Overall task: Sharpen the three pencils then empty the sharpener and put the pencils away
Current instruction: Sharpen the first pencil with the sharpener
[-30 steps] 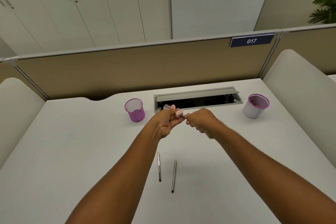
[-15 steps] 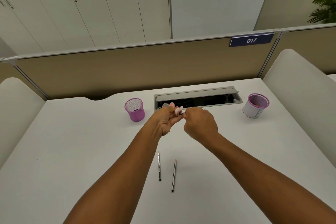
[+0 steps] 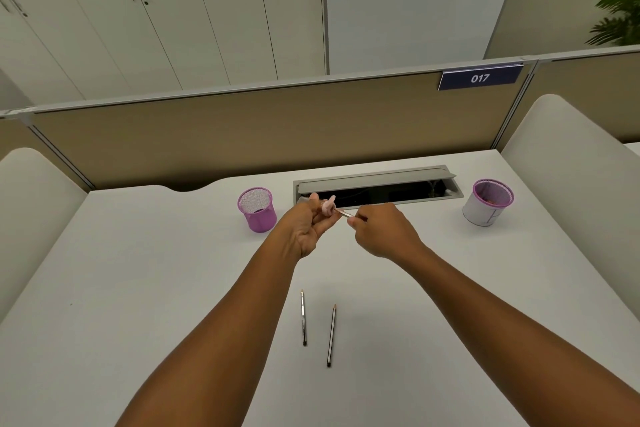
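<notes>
My left hand (image 3: 306, 225) holds a small pink sharpener (image 3: 328, 206) with a clear case above the middle of the white desk. My right hand (image 3: 382, 230) pinches a pencil (image 3: 345, 213) whose tip is in the sharpener; most of its shaft is hidden by my fingers. Two more pencils lie on the desk nearer to me, one on the left (image 3: 303, 317) and one on the right (image 3: 331, 334), both pointing away from me.
A purple mesh cup (image 3: 258, 210) stands left of my hands. A second cup (image 3: 488, 203) with a purple rim and white wrap stands at the far right. An open grey cable hatch (image 3: 377, 184) lies behind my hands. White dividers flank the desk.
My right hand has rotated about the pencil at the sharpener, wrist turning, while my left hand stays nearly still. The two pencils on the desk have not moved.
</notes>
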Action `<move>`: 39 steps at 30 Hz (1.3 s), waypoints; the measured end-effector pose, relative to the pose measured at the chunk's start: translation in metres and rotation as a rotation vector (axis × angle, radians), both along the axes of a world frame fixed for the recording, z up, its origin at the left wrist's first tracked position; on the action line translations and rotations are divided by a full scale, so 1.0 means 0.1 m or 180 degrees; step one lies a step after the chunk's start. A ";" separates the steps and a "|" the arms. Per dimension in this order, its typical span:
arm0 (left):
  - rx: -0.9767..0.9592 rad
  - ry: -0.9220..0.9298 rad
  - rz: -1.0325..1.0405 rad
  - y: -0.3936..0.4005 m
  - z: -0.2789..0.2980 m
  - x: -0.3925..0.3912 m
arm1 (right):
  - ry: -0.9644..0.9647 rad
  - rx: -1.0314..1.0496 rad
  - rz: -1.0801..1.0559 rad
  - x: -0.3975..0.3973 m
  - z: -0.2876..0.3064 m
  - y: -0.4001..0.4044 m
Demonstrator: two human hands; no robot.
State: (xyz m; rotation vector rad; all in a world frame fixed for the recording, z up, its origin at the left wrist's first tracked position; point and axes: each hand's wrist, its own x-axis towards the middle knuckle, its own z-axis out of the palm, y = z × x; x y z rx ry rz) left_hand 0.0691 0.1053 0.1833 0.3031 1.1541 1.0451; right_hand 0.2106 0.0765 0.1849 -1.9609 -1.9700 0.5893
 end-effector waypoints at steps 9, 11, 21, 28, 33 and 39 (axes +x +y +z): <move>-0.0073 -0.0118 0.0087 -0.01 -0.06 -0.02 | 0.0545 -0.0061 0.0088 0.06 -0.15 -0.04; -0.0066 -0.0141 0.0070 -0.02 -0.06 -0.02 | 0.0635 -0.0015 0.0097 0.08 -0.16 -0.05; -0.0017 -0.0065 -0.0093 -0.04 -0.06 0.00 | 0.0557 0.0516 0.0025 0.11 -0.23 -0.06; -0.0013 -0.0036 -0.0202 -0.04 -0.08 0.02 | -0.0068 0.1195 0.0229 0.08 -0.22 -0.06; 0.0001 -0.0068 -0.0238 -0.05 -0.09 0.03 | -0.0231 0.0994 0.0021 0.04 -0.19 -0.06; -0.0025 0.0055 -0.0262 -0.07 -0.17 0.05 | 0.0275 0.0018 -0.0438 -0.03 -0.09 -0.01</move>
